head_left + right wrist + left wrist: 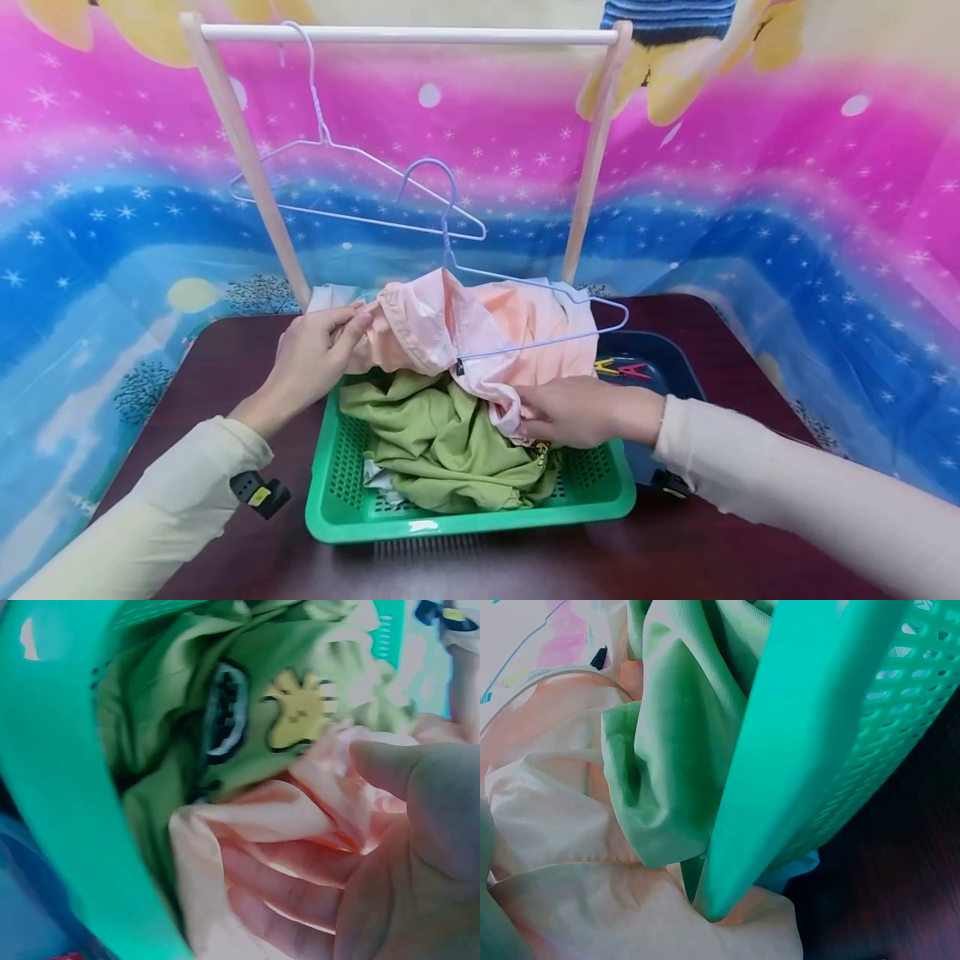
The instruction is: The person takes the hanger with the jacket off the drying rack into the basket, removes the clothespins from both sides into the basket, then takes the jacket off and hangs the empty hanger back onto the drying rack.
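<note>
A pale pink garment [517, 321] spreads over the back of a green basket [472, 529]. Thumb and fingers of my left hand [315, 354] pinch its left side in the head view. My right hand [573, 408] holds a bunched front edge of the same garment; in the right wrist view the fingers lie behind the pink cloth and the thumb in front. A lilac wire hanger [540, 342] rises from the garment's neck opening, its left part hidden by cloth and its right arm lying outside over the fabric. Beneath, a crumpled olive-green garment [442, 442] with a yellow cartoon print [298, 712] fills the basket.
Behind the basket stands a wooden rack with a white bar [420, 34], from which another wire hanger [360, 150] hangs at the left. A dark blue tray [667, 358] with yellow and red clothespins [633, 370] sits right of the basket on the dark table [247, 354].
</note>
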Motion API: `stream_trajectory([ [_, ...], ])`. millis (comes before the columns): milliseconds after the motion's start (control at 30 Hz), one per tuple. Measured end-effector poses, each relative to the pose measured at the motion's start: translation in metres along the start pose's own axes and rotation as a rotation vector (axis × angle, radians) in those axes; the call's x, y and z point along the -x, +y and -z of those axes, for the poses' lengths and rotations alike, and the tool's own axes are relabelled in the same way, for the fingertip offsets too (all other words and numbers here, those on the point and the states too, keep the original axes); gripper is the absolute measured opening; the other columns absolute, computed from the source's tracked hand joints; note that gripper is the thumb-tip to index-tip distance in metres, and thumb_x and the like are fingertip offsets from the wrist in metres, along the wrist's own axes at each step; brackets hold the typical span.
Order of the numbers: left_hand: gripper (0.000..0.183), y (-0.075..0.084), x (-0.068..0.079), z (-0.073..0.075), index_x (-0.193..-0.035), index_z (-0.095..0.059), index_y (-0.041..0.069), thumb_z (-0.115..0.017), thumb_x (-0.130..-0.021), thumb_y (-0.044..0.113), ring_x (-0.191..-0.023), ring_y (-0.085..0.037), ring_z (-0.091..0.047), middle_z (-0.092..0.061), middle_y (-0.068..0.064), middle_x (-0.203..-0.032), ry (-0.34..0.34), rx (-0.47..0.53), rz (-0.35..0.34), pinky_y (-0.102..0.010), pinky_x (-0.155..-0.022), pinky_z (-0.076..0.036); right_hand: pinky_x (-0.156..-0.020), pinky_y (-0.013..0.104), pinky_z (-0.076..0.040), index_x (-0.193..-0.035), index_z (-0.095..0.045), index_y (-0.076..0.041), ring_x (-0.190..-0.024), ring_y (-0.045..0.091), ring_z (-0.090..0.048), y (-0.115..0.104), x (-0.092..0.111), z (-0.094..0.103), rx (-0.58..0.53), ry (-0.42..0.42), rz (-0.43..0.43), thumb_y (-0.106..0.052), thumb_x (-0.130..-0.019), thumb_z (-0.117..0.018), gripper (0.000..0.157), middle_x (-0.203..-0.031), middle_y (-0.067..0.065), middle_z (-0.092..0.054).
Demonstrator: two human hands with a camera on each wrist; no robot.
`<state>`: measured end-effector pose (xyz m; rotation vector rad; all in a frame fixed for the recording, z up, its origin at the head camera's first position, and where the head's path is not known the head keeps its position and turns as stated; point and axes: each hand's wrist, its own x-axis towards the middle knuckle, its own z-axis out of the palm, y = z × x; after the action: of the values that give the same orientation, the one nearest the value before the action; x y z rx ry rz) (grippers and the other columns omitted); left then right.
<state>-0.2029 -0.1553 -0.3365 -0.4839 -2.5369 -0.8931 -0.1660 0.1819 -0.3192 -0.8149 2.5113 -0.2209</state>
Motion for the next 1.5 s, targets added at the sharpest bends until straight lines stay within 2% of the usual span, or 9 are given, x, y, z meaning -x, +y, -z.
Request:
stream_trajectory([
  [100, 0.034, -0.001, 0.000, 0.001, -0.094, -0.078, 0.007, -0.058, -0.104, 0.032, -0.053, -0.016, -0.041, -0.072, -0.015, -0.124, 0.008, -0.010, -0.006, -0.032, -0.048, -0.029, -0.067, 0.033, -0.048, -0.151, -0.046, -0.022, -0.070, 0.008, -0.060, -0.004, 0.012, 0.007, 0.009, 0.047, -0.014, -0.038, -0.103, -0.057, 0.052, -0.075, -0.010, -0.063],
  [233, 0.033, -0.001, 0.001, 0.002, -0.091, -0.077, 0.007, -0.058, -0.104, 0.031, -0.052, -0.016, -0.038, -0.074, -0.016, -0.120, 0.004, -0.009, 0.006, -0.033, -0.049, -0.029, -0.073, 0.036, -0.056, -0.150, -0.049, -0.021, -0.080, 0.007, -0.068, -0.008, 0.025, 0.017, 0.022, 0.178, -0.004, -0.037, -0.104, -0.057, 0.049, -0.099, -0.004, -0.074],
  [500, 0.034, -0.002, 0.002, 0.003, -0.080, -0.073, 0.010, -0.059, -0.103, 0.031, -0.051, -0.013, -0.038, -0.076, -0.014, -0.113, 0.003, -0.007, -0.001, -0.032, -0.049, -0.029, -0.070, 0.037, -0.056, -0.124, -0.070, -0.012, -0.090, 0.015, -0.069, -0.003, 0.042, 0.043, 0.087, 0.757, 0.130, -0.023, -0.100, -0.065, 0.028, -0.109, 0.003, -0.075],
  [600, 0.033, -0.004, 0.003, 0.003, -0.083, -0.075, 0.009, -0.060, -0.103, 0.030, -0.053, -0.015, -0.041, -0.074, -0.014, -0.121, 0.012, -0.007, -0.009, -0.032, -0.050, -0.028, -0.077, 0.044, -0.058, -0.121, -0.070, -0.007, -0.097, 0.023, -0.069, 0.008, 0.039, 0.054, 0.025, 0.864, 0.144, -0.019, -0.100, -0.064, 0.024, -0.113, 0.009, -0.073],
  [767, 0.037, -0.006, 0.005, 0.002, -0.072, -0.067, 0.011, -0.061, -0.102, 0.031, -0.051, -0.014, -0.044, -0.078, -0.015, -0.093, 0.023, 0.002, -0.027, -0.031, -0.049, -0.027, -0.088, 0.051, -0.056, -0.130, -0.066, -0.008, -0.103, 0.028, -0.067, 0.033, 0.028, 0.064, -0.099, 0.672, 0.040, -0.028, -0.108, -0.050, 0.034, -0.121, 0.013, -0.070],
  [900, 0.041, -0.004, 0.006, 0.002, -0.066, -0.060, 0.013, -0.061, -0.102, 0.031, -0.048, -0.013, -0.035, -0.046, -0.001, -0.050, 0.025, 0.002, -0.045, -0.030, -0.049, -0.027, -0.096, 0.053, -0.053, -0.132, -0.065, -0.006, -0.111, 0.030, -0.067, 0.047, 0.021, 0.065, -0.144, 0.447, 0.016, -0.036, -0.112, -0.035, 0.047, -0.124, 0.014, -0.070],
  [1200, 0.040, -0.002, 0.004, -0.002, -0.073, -0.067, 0.012, -0.059, -0.102, 0.038, -0.048, -0.013, -0.041, -0.046, 0.001, -0.050, 0.136, -0.049, -0.177, -0.031, -0.049, -0.032, -0.097, 0.047, -0.056, -0.130, -0.065, 0.002, -0.103, 0.026, -0.073, 0.064, 0.012, 0.067, -0.441, 0.083, 0.025, -0.046, -0.111, -0.024, 0.066, -0.122, 0.020, -0.072],
  [1367, 0.069, 0.005, -0.001, -0.005, -0.088, -0.074, 0.008, -0.038, -0.100, 0.065, -0.051, -0.019, -0.050, -0.060, -0.004, -0.058, 0.217, -0.122, -0.245, -0.037, -0.044, -0.038, -0.073, 0.038, -0.058, -0.122, -0.069, 0.005, -0.074, 0.024, -0.068, 0.069, 0.010, 0.059, -0.533, 0.064, 0.032, -0.047, -0.111, -0.020, 0.071, -0.094, 0.017, -0.074],
  [1500, 0.090, 0.018, -0.005, -0.006, -0.100, -0.069, 0.011, -0.030, -0.085, 0.091, -0.063, -0.023, -0.055, -0.062, -0.003, -0.071, 0.212, -0.226, -0.196, -0.041, -0.054, -0.045, -0.061, 0.034, -0.054, -0.115, -0.071, 0.007, -0.060, 0.017, -0.058, 0.068, 0.008, 0.052, -0.536, 0.138, 0.045, -0.044, -0.112, -0.020, 0.071, -0.082, 0.013, -0.070],
])
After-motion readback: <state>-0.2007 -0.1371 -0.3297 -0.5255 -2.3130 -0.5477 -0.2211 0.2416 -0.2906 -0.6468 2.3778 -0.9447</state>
